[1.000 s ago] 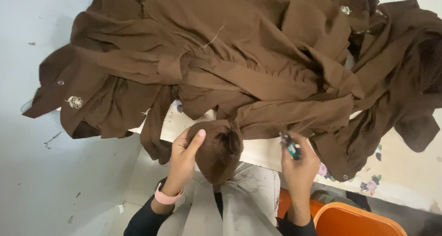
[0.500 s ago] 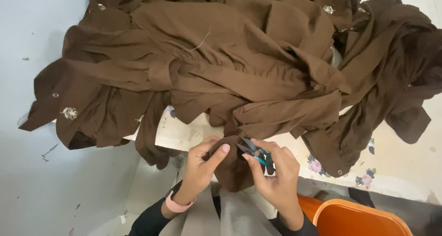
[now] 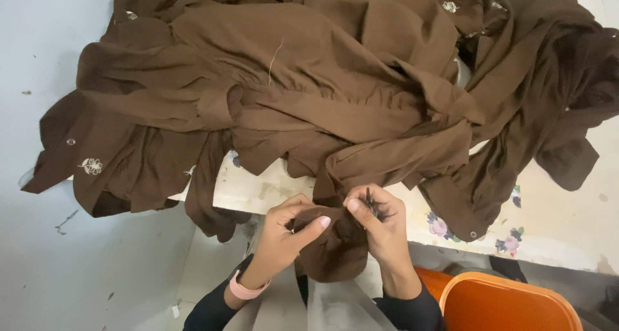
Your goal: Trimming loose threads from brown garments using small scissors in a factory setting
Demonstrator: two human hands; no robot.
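At the near edge of the table point(image 3: 561, 240), in the head view, we are looking down at two bare hands working close together on a fold of brown cloth point(image 3: 335, 247). The left hand point(image 3: 287, 231) is pinching the fold between thumb and forefinger, the thumb lying flat across the top of it, so this hand is closed on the fabric. The right hand point(image 3: 380, 224) is sitting just beside it, touching the same fold, and is gripping a small dark tool point(image 3: 372, 204) between thumb and fingers; its tip is resting against the cloth right between the two thumbs. What kind of tool it is we cannot tell, since most of it is hidden in the fist.

The pinched fold is hanging down from the grip over the table edge toward the person's lap, and it is running upward into the large heap of brown garments point(image 3: 322, 92) that is covering most of the table. Small white flower motifs are showing on the heap at the left.

A pink band point(image 3: 240, 288) is circling the left wrist. An orange plastic tub point(image 3: 509, 302) is standing at the lower right, below the table edge and well apart from both hands.
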